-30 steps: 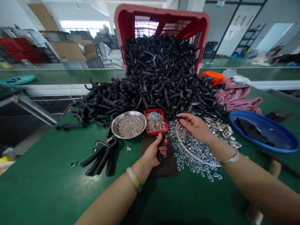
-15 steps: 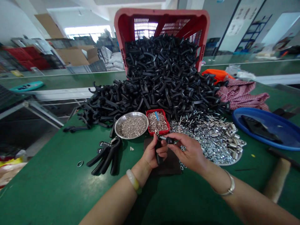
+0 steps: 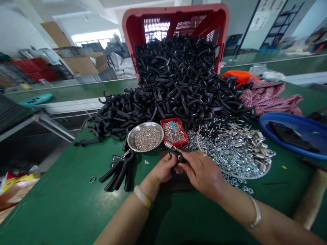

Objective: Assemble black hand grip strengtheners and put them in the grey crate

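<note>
In the head view my left hand (image 3: pixel 165 170) is closed around a black plastic handle (image 3: pixel 181 158), just above a dark pad (image 3: pixel 176 185). A metal coil spring (image 3: pixel 170 146) sticks out at the upper end of the held part. My right hand (image 3: pixel 204 170) is closed on the same part from the right, with thumb and forefinger pinching it. The fingers partly hide the handle, and how the pieces join cannot be seen. Several black handles with springs (image 3: pixel 119 172) lie together left of my hands. A small metal ring (image 3: pixel 92 179) rests farther left.
Behind my hands stand a metal bowl of small parts (image 3: pixel 129 139) and a red tray of metal pins (image 3: pixel 185 141). A red crate (image 3: pixel 176 12) spills black handles (image 3: pixel 173 88). Nuts and springs (image 3: pixel 235 149) heap at right, near a blue tray (image 3: pixel 264 124) and a hammer (image 3: pixel 310 200).
The spring now shows above the held handle, where the two black pieces stood apart before. My right hand has closed in on my left. The whole view has shifted slightly.
</note>
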